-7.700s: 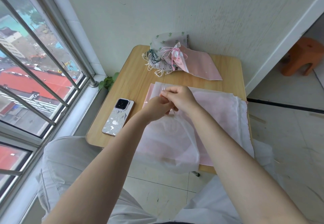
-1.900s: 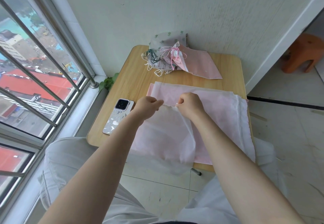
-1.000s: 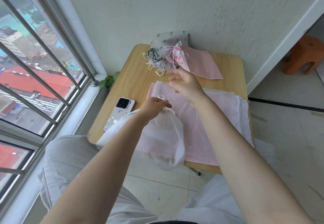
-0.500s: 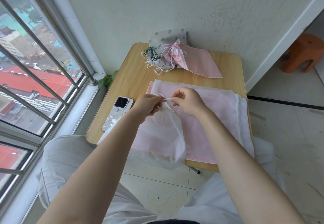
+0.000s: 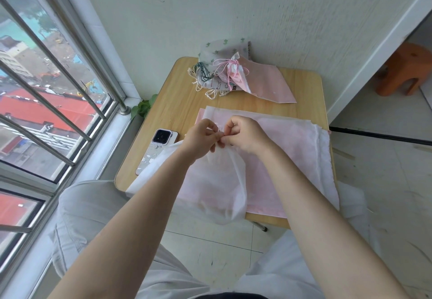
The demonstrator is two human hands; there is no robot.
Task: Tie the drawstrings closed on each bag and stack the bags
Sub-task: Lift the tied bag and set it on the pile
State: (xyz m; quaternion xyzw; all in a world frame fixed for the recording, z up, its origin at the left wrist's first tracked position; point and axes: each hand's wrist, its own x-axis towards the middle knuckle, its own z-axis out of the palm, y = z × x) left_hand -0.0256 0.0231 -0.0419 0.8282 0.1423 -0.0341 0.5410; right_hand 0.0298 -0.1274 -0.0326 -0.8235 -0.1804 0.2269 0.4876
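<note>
A: Translucent white drawstring bag (image 5: 217,181), gathered at its neck, hangs from the middle of the frame over the near edge of the light wooden table (image 5: 163,109). How does it handle?

B: Feather-light, limp and probably slippery; it gives no resistance. Best taken at the thin white drawstring (image 5: 219,132) just above the gathered neck, never by the body.

A: And the fingers?

B: Left hand (image 5: 201,139) and right hand (image 5: 245,135) are nearly touching, fingers narrow, each pinching the drawstring.

A: Counts?

B: One bag in hand. Beneath it lies a flat pile of pink and white bags (image 5: 292,158); how many I cannot tell. At upper centre sits a heap of tied bags (image 5: 224,72), at least three. One phone in a patterned case (image 5: 156,149) at centre left.
</note>
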